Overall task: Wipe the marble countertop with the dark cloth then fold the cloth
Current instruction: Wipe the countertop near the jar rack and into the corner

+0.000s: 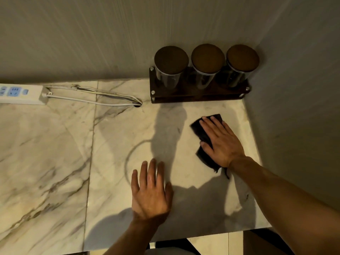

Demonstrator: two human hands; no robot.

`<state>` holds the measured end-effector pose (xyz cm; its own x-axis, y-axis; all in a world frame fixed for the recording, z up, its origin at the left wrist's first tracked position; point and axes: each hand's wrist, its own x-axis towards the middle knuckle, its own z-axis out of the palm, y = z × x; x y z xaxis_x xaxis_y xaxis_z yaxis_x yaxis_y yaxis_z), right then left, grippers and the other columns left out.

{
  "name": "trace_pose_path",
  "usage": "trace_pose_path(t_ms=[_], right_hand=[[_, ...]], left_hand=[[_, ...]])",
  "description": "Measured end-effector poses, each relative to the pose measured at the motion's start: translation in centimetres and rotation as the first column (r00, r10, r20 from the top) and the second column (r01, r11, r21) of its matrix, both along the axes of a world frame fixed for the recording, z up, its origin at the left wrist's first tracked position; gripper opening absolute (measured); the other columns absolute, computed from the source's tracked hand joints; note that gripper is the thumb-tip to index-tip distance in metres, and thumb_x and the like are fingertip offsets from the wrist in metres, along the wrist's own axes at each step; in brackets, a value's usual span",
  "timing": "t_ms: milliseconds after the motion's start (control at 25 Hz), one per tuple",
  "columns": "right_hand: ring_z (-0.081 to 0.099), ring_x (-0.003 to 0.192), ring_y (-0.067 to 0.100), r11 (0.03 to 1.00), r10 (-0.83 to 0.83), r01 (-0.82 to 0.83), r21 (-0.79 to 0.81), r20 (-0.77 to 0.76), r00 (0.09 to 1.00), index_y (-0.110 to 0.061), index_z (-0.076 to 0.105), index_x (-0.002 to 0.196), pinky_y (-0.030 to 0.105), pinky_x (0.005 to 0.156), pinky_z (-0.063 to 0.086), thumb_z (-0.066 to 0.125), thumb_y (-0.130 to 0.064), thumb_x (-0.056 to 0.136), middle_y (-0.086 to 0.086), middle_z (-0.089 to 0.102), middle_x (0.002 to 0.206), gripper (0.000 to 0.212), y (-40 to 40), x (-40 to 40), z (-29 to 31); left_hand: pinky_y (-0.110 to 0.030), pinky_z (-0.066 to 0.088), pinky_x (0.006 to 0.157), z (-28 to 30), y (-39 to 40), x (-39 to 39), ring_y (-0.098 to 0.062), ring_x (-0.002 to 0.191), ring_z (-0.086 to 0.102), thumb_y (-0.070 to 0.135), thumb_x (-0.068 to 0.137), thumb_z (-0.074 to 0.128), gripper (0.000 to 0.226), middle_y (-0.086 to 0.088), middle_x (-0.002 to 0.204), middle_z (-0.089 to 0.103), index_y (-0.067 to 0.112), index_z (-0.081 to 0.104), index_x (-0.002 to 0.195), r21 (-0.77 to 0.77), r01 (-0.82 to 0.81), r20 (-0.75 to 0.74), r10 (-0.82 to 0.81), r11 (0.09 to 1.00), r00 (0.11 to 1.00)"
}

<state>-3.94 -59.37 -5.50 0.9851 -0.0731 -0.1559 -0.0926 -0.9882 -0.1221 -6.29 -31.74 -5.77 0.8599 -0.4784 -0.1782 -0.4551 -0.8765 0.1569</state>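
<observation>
Right hand point(221, 140) lies flat, fingers spread, pressing the dark cloth point(203, 137) on the counter point(114, 144) at far right near the jar rack point(198, 92), left hand point(150, 192) open, bracing nearer; wipe best with even pressure, overlapping strokes.

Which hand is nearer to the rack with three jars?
Right. The right hand lies flat on the dark cloth, just in front of the rack; the left hand rests farther back, near the counter's front edge.
</observation>
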Motion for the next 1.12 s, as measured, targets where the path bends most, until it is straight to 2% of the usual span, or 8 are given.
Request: trace_pose_path(t_ms=[240, 400, 600, 760, 1120], right_hand=[[0.003, 0.147, 0.017, 0.957, -0.289, 0.288, 0.04, 0.042, 0.956, -0.023, 0.006, 0.151, 0.038, 0.119, 0.001, 0.026, -0.048, 0.094, -0.001, 0.009, 0.161, 0.066, -0.5, 3.2, -0.7], [0.003, 0.147, 0.022, 0.854, -0.521, 0.517, 0.066, 0.075, 0.85, -0.021, 0.006, 0.151, 0.042, 0.119, 0.002, 0.025, -0.047, 0.094, 0.003, 0.011, 0.161, 0.066, -0.4, 4.7, -1.0], [0.001, 0.147, 0.025, 0.698, -0.716, 0.705, 0.124, 0.109, 0.689, -0.012, 0.006, 0.151, 0.044, 0.119, 0.001, 0.024, -0.042, 0.096, 0.009, 0.009, 0.161, 0.065, 0.3, 5.0, -1.1], [0.0, 0.147, 0.025, 0.608, -0.794, 0.778, 0.157, 0.101, 0.6, -0.009, 0.004, 0.151, 0.046, 0.118, 0.001, 0.025, -0.037, 0.098, 0.011, 0.005, 0.161, 0.064, 1.0, 4.1, -0.8], [0.002, 0.147, 0.026, 0.559, -0.829, 0.815, 0.15, 0.117, 0.547, -0.008, 0.007, 0.151, 0.045, 0.118, 0.002, 0.027, -0.032, 0.098, 0.012, 0.01, 0.16, 0.061, 3.1, -1.3, -0.7]], left_hand=[[-0.054, 0.017, 0.114, -0.5, 0.1, 0.1, -0.032, 0.14, 0.027, 0.042, 0.085, 0.041, 0.065, -0.014, 0.148, 0.042, 0.013, 0.038, 0.142, -0.002, -0.009, 0.008, 0.009, 1.0, 1.0], [-0.053, 0.018, 0.114, -0.4, 0.1, 0.1, -0.031, 0.139, 0.028, 0.042, 0.085, 0.041, 0.064, -0.013, 0.147, 0.043, 0.014, 0.04, 0.142, -0.014, -0.009, 0.023, 0.009, 1.0, 1.0], [-0.054, 0.022, 0.112, -0.1, 0.0, 0.1, -0.033, 0.138, 0.033, 0.041, 0.085, 0.042, 0.062, -0.013, 0.147, 0.044, 0.014, 0.042, 0.141, -0.021, -0.005, 0.038, 0.006, 1.0, 0.999], [-0.055, 0.02, 0.112, 0.2, 0.1, 0.0, -0.036, 0.138, 0.034, 0.042, 0.086, 0.041, 0.063, -0.014, 0.148, 0.043, 0.012, 0.042, 0.142, -0.005, -0.007, 0.024, 0.007, 1.0, 1.0], [-0.055, 0.02, 0.112, 0.3, 0.0, -0.1, -0.038, 0.138, 0.033, 0.041, 0.087, 0.04, 0.061, -0.016, 0.146, 0.044, 0.011, 0.043, 0.14, -0.032, -0.021, 0.028, 0.021, 0.999, 0.999]])
